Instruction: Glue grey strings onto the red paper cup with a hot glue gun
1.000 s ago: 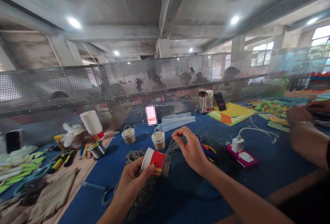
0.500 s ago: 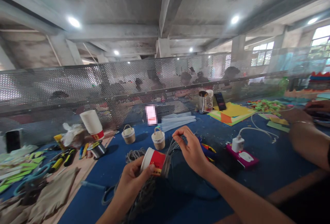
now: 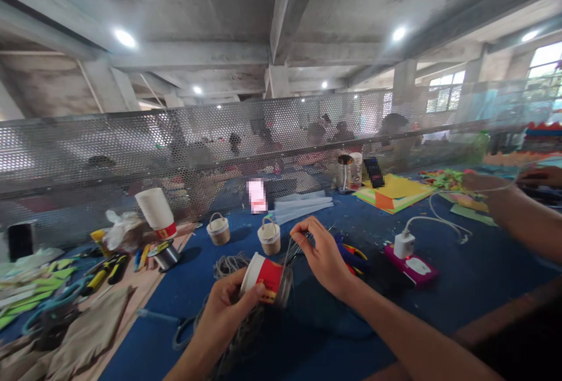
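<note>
A red and white paper cup [image 3: 268, 273] lies tilted on its side in my left hand [image 3: 230, 311], with fingers and thumb wrapped around it. Grey cord [image 3: 285, 288] is at the cup's right end. My right hand [image 3: 324, 255] is just right of the cup, its thumb and forefinger pinched on a thin strand that runs down to that end. Below the cup and behind my left hand lies a loose heap of grey cord [image 3: 230, 265]. Two small baskets with handles, one on the left [image 3: 218, 230] and one nearer the cup [image 3: 269, 237], stand beyond my hands.
Pliers [image 3: 353, 255] lie behind my right wrist. A purple power strip [image 3: 413, 264] with a charger is to the right. Stacked paper cups [image 3: 156, 211], a wire spool [image 3: 164, 254] and scissors [image 3: 57, 305] are at left. Another person's arm [image 3: 513, 205] reaches in from the right.
My right hand has shifted slightly left and down, and the strand now stands more upright beside the cup. The other person's hand at right has moved left toward the paper scraps.
</note>
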